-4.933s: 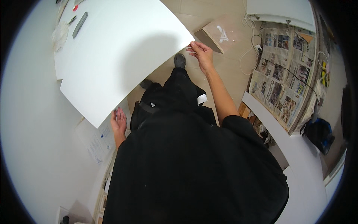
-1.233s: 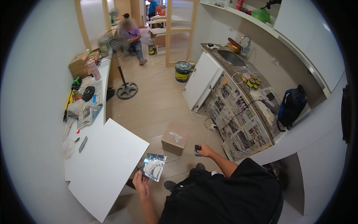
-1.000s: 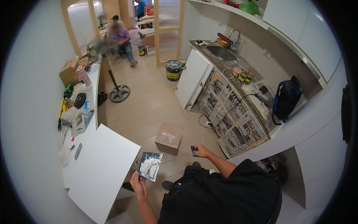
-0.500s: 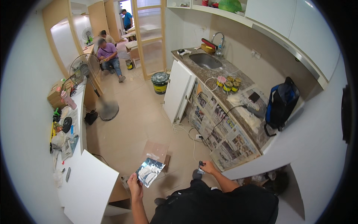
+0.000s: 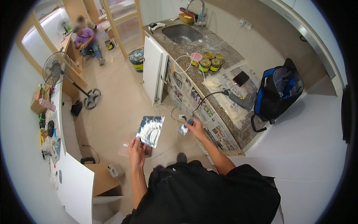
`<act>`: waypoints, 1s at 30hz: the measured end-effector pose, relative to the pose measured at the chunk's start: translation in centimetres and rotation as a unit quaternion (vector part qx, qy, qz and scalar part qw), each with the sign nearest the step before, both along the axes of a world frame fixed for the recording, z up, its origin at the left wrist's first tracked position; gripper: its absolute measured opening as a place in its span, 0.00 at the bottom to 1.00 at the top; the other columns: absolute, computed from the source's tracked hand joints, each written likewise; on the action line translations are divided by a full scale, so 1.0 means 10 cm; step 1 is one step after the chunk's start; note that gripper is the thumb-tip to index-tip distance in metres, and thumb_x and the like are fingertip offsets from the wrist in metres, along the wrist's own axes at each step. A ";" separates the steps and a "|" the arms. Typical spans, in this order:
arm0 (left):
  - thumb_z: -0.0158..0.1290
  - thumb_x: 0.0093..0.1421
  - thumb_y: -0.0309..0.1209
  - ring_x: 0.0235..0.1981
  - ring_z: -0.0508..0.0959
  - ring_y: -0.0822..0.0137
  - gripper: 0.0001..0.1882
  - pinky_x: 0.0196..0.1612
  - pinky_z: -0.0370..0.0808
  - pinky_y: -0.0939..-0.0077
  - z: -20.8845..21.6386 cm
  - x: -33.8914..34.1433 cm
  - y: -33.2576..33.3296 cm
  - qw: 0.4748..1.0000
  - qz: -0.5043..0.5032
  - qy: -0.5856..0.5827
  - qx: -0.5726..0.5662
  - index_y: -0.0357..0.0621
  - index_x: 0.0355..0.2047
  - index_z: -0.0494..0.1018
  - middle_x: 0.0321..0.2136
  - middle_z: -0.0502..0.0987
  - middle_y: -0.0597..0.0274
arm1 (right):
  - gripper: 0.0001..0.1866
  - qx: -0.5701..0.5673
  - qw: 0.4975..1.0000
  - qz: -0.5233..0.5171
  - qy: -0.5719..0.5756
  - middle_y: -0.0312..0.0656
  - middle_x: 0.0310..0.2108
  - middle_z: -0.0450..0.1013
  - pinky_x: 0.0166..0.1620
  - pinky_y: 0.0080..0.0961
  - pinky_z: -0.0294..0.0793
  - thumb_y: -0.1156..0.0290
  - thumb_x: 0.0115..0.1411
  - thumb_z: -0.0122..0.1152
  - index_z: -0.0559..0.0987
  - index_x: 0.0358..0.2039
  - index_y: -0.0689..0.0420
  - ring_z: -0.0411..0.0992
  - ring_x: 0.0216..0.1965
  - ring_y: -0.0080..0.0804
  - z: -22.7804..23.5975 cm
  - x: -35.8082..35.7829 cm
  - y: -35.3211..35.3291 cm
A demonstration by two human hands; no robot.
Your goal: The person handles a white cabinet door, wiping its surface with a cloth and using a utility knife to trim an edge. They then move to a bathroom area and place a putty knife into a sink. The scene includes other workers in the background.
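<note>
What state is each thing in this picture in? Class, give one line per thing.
Left hand: gripping the silvery plastic bag by its lower edge.
Right hand: pinching a small torn-off strip.
Cabinet door: swung open.
Blue backpack: unzipped, upright on the counter.
Standing fan: upright.

Open floor [image 5: 119, 112] ahead, counter [image 5: 223, 108] crowding right, shelf [image 5: 80, 183] left

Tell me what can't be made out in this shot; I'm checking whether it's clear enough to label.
All in the head view:
- Contents of the silvery bag in the left hand: hidden by its crinkled foil.
- The small piece pinched by the right hand: too small to identify.
- The cardboard box on the floor: mostly covered by the left hand and the bag.
- The person's feet: largely hidden by the dark clothing.
</note>
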State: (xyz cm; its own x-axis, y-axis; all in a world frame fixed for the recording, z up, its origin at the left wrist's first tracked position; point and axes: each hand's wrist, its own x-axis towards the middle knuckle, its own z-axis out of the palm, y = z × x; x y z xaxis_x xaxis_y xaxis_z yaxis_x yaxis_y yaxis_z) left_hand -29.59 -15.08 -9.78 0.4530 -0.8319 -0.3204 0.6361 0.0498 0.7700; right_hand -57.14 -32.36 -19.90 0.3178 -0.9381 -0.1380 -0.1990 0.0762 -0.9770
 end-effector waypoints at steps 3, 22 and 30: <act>0.52 0.66 0.29 0.46 0.78 0.64 0.14 0.53 0.75 0.66 0.18 -0.09 -0.35 0.999 -0.024 -0.006 -0.032 0.35 0.50 0.71 0.46 0.78 0.56 | 0.07 0.108 0.951 -0.107 -0.268 0.37 0.33 0.76 0.31 0.24 0.74 0.73 0.63 0.61 0.75 0.40 0.59 0.73 0.29 0.23 0.32 -0.01 -0.21; 0.50 0.68 0.28 0.40 0.79 0.70 0.15 0.44 0.76 0.75 0.53 0.93 -3.10 0.994 -0.070 -0.051 -0.072 0.30 0.51 0.72 0.44 0.80 0.55 | 0.14 0.042 0.886 -0.094 -0.452 0.42 0.35 0.80 0.31 0.18 0.77 0.75 0.64 0.61 0.78 0.50 0.63 0.78 0.31 0.25 1.91 1.17 -2.12; 0.51 0.68 0.31 0.39 0.79 0.71 0.18 0.45 0.76 0.74 0.73 1.83 -4.33 0.985 -0.129 -0.098 -0.061 0.28 0.52 0.71 0.43 0.80 0.56 | 0.11 -0.013 0.898 -0.132 -0.420 0.44 0.36 0.79 0.33 0.26 0.78 0.77 0.63 0.61 0.79 0.46 0.62 0.77 0.31 0.29 1.92 2.04 -3.18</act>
